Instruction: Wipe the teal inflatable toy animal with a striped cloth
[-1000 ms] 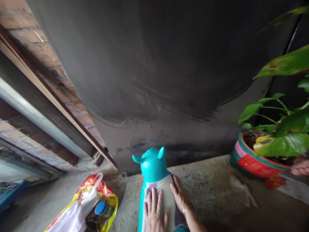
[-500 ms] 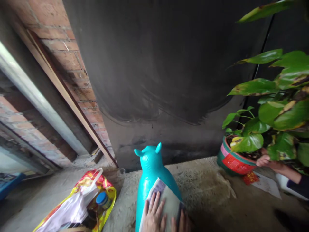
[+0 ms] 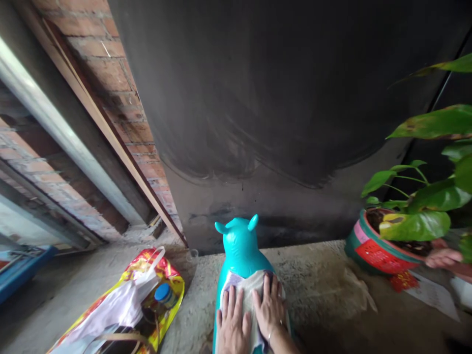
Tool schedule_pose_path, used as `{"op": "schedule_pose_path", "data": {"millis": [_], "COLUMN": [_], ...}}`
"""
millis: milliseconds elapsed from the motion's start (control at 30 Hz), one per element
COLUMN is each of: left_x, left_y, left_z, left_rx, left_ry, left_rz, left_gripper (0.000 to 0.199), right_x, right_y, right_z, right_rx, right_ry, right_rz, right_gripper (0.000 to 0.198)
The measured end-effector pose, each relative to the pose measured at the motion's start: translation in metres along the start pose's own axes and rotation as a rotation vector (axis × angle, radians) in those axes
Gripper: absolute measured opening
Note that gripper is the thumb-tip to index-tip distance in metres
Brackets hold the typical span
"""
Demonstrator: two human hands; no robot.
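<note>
A glossy turquoise inflatable animal [image 3: 240, 246] with two small ears stands upright at the bottom middle, its head toward the dark panel. Over its back is spread a whitish cloth [image 3: 251, 284] with purple edges. My left hand [image 3: 233, 322] lies flat on the left part of the cloth, fingers stretched forward. Beside it, my right hand [image 3: 271, 307] rests flat on the right part, fingers spread, with a thin bracelet at the wrist. Both hands press from above, and neither grips the cloth. The animal's lower body is hidden.
A large dark panel [image 3: 265, 123] rises in front. At left lies a red-yellow bag [image 3: 173, 314] holding a blue-capped jar [image 3: 164, 294] and a pale cloth. To the right is a potted plant [image 3: 383, 253], with another person's hand [image 3: 442, 256] at its rim. A blue tray [image 3: 33, 270] is far left.
My right hand has moved forward and up onto the cloth, now level with my left. The cloth lies more evenly across the animal's back. The view has shifted, moving the plant rightward.
</note>
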State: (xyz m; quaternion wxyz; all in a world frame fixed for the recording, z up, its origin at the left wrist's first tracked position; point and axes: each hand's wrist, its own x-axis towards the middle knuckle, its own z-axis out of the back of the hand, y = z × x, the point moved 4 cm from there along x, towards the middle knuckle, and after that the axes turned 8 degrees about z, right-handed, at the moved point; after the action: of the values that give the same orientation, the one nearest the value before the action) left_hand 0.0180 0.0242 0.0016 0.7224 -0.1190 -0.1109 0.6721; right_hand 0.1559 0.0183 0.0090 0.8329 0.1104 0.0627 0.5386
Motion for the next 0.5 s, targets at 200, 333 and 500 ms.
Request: {"op": "schedule_pose_path", "data": {"millis": [200,333,500], "left_x": [0.010,-0.008,-0.042], "left_y": [0.001,0.016,0.042], "left_z": [0.004,-0.005,-0.027], "left_rx": [-0.034,-0.031,-0.024], "left_ry": [0.042,0.060,-0.005], "left_rz": [0.036,0.035,-0.016], "left_gripper": [0.051,0.052,0.055], "right_x": [0.009,-0.037,-0.101], "right_y": [0.008,-0.007,-0.011], "right_z": [0.013,-0.008,-0.031], "right_rx": [0.031,0.040,-0.050], "right_ry": [0.053,-0.104,-0.262], "right_rz": [-0.011,0.079,0.347], "right_gripper": [0.060,0.058,0.047]}}
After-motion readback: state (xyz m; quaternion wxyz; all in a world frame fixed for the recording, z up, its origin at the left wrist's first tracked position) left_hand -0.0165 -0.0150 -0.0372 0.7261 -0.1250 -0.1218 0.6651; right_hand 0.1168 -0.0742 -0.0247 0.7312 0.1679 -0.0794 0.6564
